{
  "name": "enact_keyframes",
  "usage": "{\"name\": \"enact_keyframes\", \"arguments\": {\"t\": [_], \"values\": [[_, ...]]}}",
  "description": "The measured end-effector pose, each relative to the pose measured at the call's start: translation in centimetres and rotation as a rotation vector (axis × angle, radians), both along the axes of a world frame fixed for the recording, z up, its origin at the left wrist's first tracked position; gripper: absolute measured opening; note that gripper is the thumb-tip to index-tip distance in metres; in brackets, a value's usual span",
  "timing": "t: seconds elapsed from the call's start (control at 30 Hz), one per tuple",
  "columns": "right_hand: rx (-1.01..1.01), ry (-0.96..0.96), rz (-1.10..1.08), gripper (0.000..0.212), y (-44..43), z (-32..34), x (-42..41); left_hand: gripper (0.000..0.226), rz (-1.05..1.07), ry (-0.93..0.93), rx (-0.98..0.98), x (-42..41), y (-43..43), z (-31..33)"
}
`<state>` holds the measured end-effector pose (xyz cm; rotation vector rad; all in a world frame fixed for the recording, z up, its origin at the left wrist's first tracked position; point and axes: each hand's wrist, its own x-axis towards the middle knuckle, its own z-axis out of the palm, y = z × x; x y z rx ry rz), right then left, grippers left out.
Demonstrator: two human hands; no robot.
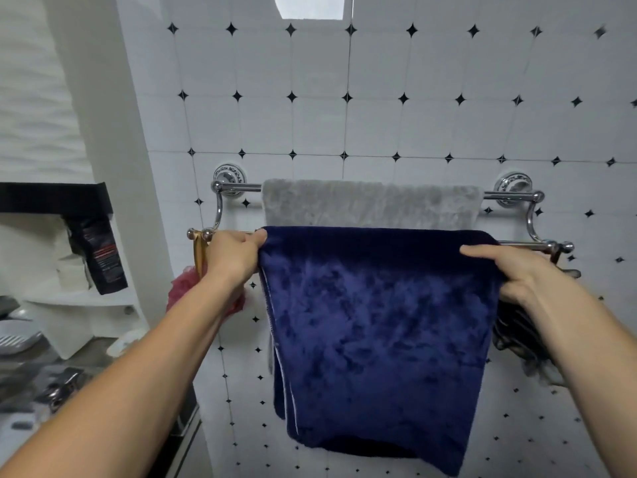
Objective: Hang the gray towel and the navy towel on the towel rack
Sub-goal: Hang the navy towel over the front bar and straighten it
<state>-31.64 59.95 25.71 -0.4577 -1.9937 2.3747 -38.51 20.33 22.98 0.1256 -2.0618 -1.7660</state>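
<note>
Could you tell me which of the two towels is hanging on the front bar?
The navy towel, held by both hands; the gray towel hangs on the rear bar.

You face a wall (379,108) of white square tiles with small black diamonds at the corners. High up, a bright opening (312,5) lets in light. To your left stands a plain white column (103,115), and past it a wavy white wall (31,98). Below that, a black ledge (55,198) sits above white shelves (79,298) that hold a dark packet (100,253).
</note>
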Motion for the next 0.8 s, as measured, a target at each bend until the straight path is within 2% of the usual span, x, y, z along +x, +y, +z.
{"name": "enact_keyframes", "arguments": {"t": [0.3, 0.4, 0.47, 0.57, 0.67, 0.73, 0.8], "values": [[-0.07, 0.076, -0.052, 0.019, -0.1, -1.8, -0.2, 0.052, -0.051, 0.077, -0.034, 0.8, 0.1, -0.6], [-0.001, 0.155, -0.142, 0.036, 0.0, -2.1, 0.0, 0.048, 0.02, 0.108, -0.125, 0.5, 0.1, -0.4], [0.065, 0.215, -0.209, 0.039, 0.1, -2.3, -0.3, 0.043, 0.026, 0.113, -0.115, 0.3, 0.2, 0.0], [0.006, 0.232, -0.097, 0.05, -0.4, -3.6, -0.3, 0.033, -0.02, 0.139, -0.057, 1.2, 0.8, -0.8], [-0.016, 0.224, 0.038, 0.065, -0.6, -6.3, -0.1, 0.009, -0.245, 0.204, 0.085, 3.3, 1.8, -4.3], [0.031, 0.212, 0.083, 0.069, -1.0, -9.0, 0.2, 0.016, -0.333, 0.187, 0.101, 4.5, 2.2, -8.0], [0.084, 0.139, 0.094, 0.07, -1.5, -12.5, 0.8, 0.013, -0.347, 0.072, 0.139, 5.8, 2.4, -11.9]]}}
